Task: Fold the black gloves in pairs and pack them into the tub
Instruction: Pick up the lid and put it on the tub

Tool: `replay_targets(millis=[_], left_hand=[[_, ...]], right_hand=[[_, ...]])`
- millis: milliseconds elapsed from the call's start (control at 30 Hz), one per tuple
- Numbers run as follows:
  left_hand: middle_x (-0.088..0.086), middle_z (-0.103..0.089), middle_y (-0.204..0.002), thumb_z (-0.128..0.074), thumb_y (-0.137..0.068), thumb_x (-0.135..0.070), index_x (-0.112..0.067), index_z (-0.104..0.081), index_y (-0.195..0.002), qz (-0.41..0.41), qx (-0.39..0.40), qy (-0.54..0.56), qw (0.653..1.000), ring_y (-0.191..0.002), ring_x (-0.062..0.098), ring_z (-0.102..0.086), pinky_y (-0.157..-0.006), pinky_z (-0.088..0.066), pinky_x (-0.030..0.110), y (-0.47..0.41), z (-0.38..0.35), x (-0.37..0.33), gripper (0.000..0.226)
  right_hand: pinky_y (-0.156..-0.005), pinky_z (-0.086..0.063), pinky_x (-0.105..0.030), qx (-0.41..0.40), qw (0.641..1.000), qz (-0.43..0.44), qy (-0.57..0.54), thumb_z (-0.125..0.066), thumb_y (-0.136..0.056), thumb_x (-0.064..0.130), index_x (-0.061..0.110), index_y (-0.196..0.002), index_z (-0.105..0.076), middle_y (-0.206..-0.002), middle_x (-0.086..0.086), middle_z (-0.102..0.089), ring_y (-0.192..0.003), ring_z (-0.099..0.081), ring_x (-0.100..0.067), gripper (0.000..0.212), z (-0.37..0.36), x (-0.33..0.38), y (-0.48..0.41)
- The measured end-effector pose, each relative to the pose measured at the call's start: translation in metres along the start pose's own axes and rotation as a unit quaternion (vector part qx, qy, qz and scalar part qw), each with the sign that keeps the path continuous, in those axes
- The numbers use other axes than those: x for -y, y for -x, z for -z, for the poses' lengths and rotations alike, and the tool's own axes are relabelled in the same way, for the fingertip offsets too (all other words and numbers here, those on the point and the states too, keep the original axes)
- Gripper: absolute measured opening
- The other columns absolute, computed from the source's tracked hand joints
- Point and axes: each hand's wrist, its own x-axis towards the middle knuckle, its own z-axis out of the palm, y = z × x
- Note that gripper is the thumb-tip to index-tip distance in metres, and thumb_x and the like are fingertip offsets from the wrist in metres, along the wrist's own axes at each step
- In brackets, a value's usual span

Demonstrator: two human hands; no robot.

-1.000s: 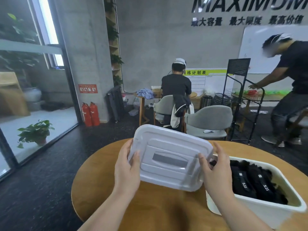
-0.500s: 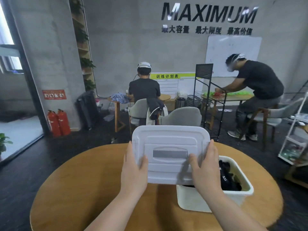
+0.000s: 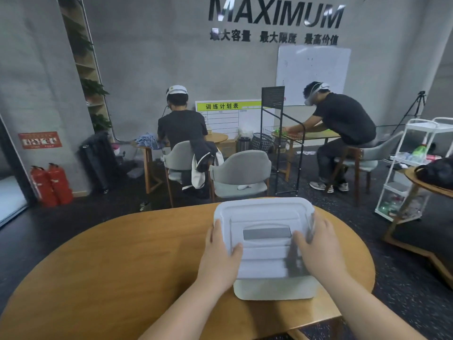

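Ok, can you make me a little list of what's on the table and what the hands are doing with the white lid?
table: round, wooden
tub: white, on the table, only its near wall shows
lid: white, lies over the tub's top and covers the opening
left hand: grips the lid's left edge, thumb on top
right hand: grips the lid's right edge, thumb on top
black gloves: none in view
lid pressed shut: cannot tell

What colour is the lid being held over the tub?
The lid is white with a grey rectangular panel in its middle, best seen in the head view.
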Motion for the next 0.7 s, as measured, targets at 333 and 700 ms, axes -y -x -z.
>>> replay_targets(millis=[333, 700], left_hand=[[-0.015, 0.015, -0.175, -0.046, -0.108, -0.053, -0.032, 0.003, -0.169, -0.001, 0.039, -0.09, 0.995, -0.163, 0.027, -0.002, -0.129, -0.019, 0.042, -0.009, -0.039, -0.005, 0.081], [-0.014, 0.01, -0.176, -0.038, -0.109, -0.057, -0.027, -0.009, -0.17, -0.006, 0.039, -0.157, 0.987, -0.163, 0.02, -0.006, -0.128, -0.023, 0.035, -0.014, -0.045, 0.002, 0.074]], right_hand=[[-0.099, -0.051, -0.044, 0.044, 0.996, 0.002, 0.072, -0.054, -0.104, 0.045, 0.02, -0.155, -0.043, -0.162, -0.006, -0.04, -0.131, -0.055, -0.032, 0.058, 0.001, -0.045, -0.013], [-0.096, -0.054, -0.039, 0.047, 0.996, 0.016, 0.07, -0.05, -0.106, 0.047, 0.027, -0.153, -0.05, -0.166, 0.006, -0.03, -0.126, -0.058, -0.022, 0.051, -0.019, -0.063, -0.025]])
